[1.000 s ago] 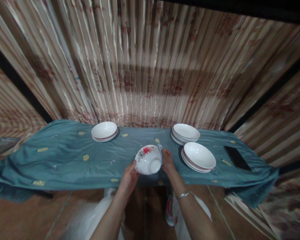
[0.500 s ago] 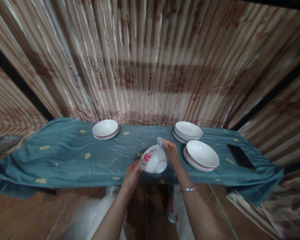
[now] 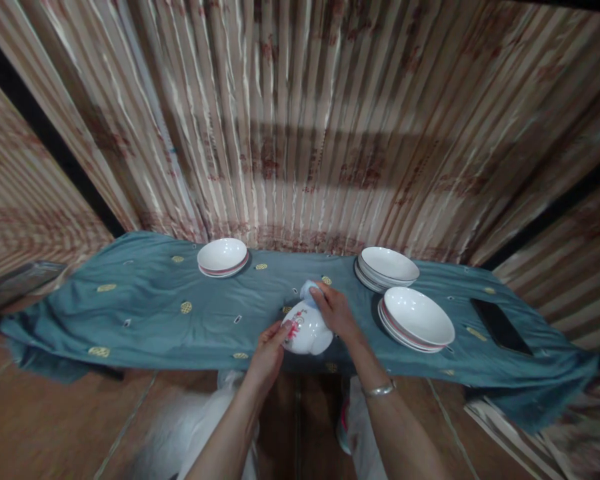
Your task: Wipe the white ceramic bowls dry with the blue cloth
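Note:
A white bowl (image 3: pixel 307 333) with a red flower print is held tilted over the front of the table, its outer side and foot ring facing me. My left hand (image 3: pixel 271 343) is closed on its left rim, thumb on the flower side. At the bowl's upper rim, my right hand (image 3: pixel 334 308) pinches a light blue cloth (image 3: pixel 308 289) that touches the bowl. The bowl's inside is hidden from me.
Stacked white bowls stand at the back left (image 3: pixel 223 256), back right (image 3: pixel 389 266) and front right (image 3: pixel 419 317). A black phone (image 3: pixel 501 325) lies right of them on the green tablecloth (image 3: pixel 155 333). A pleated curtain (image 3: pixel 300 133) hangs behind.
My right hand has moved the cloth leftward along the bowl's upper rim. The bowl has turned slightly in my left hand, and the whole view has shifted a little.

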The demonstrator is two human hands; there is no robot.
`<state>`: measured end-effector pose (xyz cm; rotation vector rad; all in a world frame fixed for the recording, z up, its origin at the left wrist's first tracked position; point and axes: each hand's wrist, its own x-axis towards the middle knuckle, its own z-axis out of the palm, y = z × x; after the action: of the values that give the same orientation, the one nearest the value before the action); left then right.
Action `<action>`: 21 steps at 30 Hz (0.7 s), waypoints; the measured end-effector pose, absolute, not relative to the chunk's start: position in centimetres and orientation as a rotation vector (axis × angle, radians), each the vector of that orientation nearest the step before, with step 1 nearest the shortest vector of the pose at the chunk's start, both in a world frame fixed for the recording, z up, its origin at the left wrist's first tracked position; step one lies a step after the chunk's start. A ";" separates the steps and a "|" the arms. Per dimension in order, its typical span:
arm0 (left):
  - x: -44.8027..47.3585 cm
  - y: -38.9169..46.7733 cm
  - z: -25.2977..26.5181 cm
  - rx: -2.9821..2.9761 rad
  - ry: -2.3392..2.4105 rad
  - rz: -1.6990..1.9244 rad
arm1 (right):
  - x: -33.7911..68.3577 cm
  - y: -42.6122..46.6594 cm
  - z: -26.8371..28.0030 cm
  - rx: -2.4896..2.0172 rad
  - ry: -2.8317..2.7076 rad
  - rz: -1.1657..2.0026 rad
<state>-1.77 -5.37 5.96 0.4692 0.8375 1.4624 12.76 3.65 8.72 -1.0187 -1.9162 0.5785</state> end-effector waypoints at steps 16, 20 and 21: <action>-2.1 -5.1 5.9 0.361 0.764 1.569 | 11.2 1.4 6.6 -0.981 -2.032 0.508; -2.6 -4.8 5.3 0.252 0.796 1.579 | 12.0 3.2 4.5 -1.015 -1.720 0.853; -2.7 -4.7 5.2 0.219 0.804 1.582 | 11.9 3.3 4.1 -1.024 -1.655 0.905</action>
<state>-2.67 -4.71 5.20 0.2193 0.8038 1.5818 11.94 3.28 4.12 -1.0240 -1.6554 0.9048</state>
